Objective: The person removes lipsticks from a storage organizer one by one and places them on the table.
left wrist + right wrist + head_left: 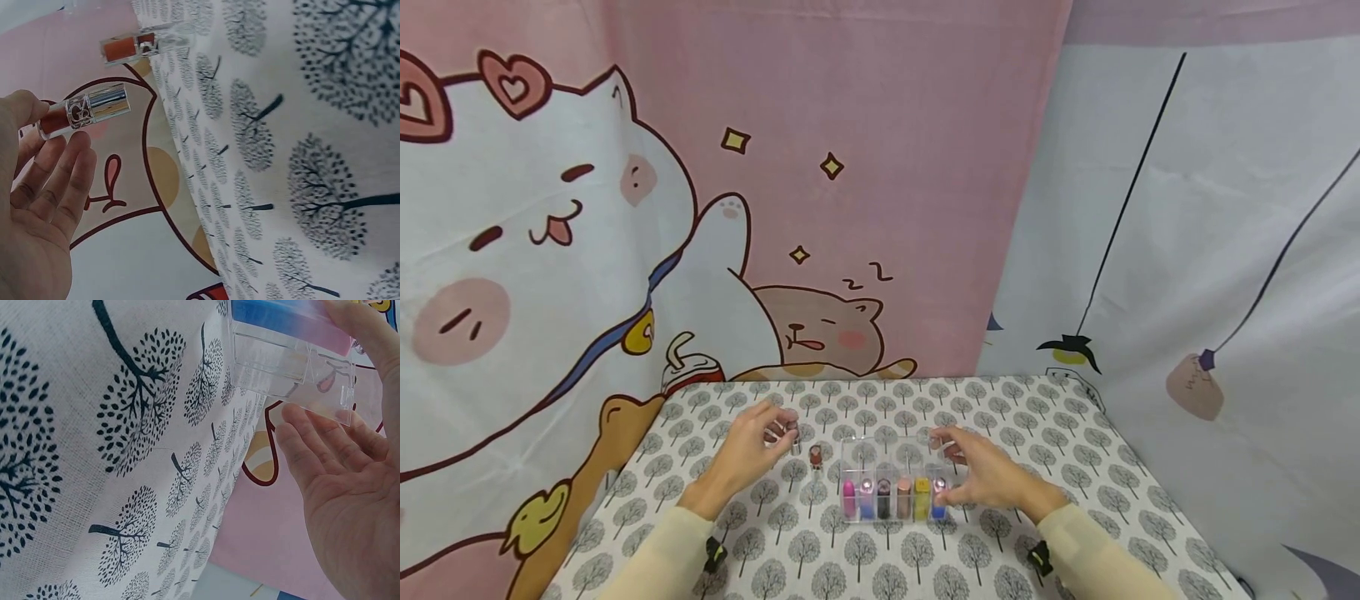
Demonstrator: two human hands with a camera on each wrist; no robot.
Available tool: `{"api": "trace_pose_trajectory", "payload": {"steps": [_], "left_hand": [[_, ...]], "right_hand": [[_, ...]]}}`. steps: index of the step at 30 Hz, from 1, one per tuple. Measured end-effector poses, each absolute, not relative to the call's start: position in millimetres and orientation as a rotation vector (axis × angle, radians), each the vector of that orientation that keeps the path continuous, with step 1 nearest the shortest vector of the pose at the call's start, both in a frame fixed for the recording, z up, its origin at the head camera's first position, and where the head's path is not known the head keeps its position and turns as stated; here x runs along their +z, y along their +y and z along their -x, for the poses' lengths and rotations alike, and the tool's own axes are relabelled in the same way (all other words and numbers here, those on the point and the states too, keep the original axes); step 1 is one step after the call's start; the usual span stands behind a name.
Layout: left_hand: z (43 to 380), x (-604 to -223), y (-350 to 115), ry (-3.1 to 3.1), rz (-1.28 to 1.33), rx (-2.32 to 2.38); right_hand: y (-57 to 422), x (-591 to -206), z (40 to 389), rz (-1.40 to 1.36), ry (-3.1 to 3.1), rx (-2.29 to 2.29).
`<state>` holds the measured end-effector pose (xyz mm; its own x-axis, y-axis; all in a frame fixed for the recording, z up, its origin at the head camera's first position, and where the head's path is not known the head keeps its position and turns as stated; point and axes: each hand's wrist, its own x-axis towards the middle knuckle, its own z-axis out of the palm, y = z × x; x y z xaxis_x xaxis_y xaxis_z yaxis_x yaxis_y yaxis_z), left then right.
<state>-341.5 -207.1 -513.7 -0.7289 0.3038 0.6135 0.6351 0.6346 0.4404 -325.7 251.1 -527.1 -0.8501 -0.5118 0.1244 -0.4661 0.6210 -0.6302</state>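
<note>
My left hand (758,440) is raised over the table, left of the clear organizer. Between thumb and fingers it pinches the reddish end of a lip gloss tube (81,112), whose silver cap points away. Another lip gloss (816,456), reddish-brown with a clear part, stands on the cloth between that hand and the organizer. The clear plastic organizer (880,439) has a front row of several colourful lip tubes; its rear compartments look bare. My right hand (988,473) spans the organizer's right end, thumb by the blue-and-pink tube (287,322), fingers at the back corner.
A white cloth with grey trees (865,550) covers the table. Behind it hangs a pink cartoon curtain (887,125), and a pale curtain (1187,208) is on the right. Small dark objects (715,554) show beside both wrists.
</note>
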Motion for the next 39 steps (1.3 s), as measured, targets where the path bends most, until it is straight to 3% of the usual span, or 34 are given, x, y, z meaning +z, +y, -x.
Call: {"api": "trace_pose_trajectory", "payload": {"steps": [39], "left_hand": [[334.9, -535.0, -209.9, -2.66, 0.675, -0.792]], "right_hand": [[252.1, -529.5, 326.8, 0.842, 2.756, -1.066]]}}
